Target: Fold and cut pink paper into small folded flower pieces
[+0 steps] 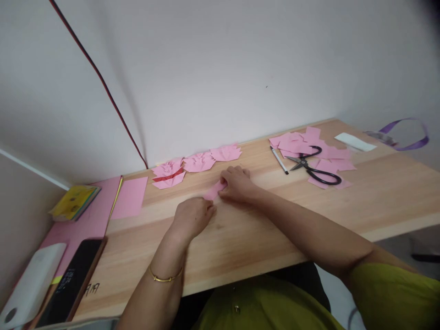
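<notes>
A small piece of pink paper [213, 190] lies low over the wooden table between my two hands. My left hand [193, 216] is closed, its fingertips pinching the paper's near left end. At the far right end, my right hand [237, 184] has its fingers curled and pressed on the same paper, covering part of it. Beyond my hands, several folded pink paper pieces [199, 162] stand in a row near the wall, a red strip [168, 176] lying across the leftmost ones.
To the right lie black-handled scissors [302, 163], a marker [279, 160], scattered pink paper scraps [295, 142] and a white strip [355, 141]. On the left are pink sheets [129, 198], a yellow packet [74, 201], a black phone-like device [74, 279] and a white device [32, 284].
</notes>
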A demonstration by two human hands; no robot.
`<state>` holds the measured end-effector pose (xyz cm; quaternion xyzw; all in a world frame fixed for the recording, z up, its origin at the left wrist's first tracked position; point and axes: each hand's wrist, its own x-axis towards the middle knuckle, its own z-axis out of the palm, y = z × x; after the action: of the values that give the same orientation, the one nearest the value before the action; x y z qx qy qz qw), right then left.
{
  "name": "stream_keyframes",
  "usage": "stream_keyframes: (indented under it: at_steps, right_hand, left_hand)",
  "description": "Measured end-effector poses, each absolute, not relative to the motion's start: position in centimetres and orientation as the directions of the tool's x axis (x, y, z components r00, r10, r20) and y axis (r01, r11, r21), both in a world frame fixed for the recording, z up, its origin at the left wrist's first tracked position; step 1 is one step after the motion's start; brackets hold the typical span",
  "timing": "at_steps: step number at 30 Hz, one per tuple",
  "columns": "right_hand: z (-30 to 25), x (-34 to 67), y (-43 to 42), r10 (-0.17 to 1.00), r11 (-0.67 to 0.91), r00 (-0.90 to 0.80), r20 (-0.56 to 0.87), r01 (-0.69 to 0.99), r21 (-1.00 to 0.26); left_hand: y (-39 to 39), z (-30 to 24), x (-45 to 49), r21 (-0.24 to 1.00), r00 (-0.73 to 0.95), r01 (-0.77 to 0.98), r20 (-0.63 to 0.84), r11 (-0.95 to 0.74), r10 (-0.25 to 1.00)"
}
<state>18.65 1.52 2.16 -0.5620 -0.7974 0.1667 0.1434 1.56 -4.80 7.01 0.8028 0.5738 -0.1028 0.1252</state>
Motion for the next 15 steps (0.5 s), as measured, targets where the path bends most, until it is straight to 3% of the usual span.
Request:
stream_keyframes:
  at_steps: [9, 15]
  right_hand:
    - [2.1, 20.2, 3.2, 0.983, 0.163, -0.182, -0.009, 0.899, -0.407]
    - [2.2, 20.1, 2.8, 0.967, 0.239, -0.25, 0.038, 0.854, -0.462]
  left_hand:
    - [-4.9, 7.1, 1.6, 0.075, 0.33, 0.944, -0.296, -0.322, 0.896]
    - [-4.9, 7.2, 1.6, 0.078, 0.32, 0.947, -0.307, -0.311, 0.896]
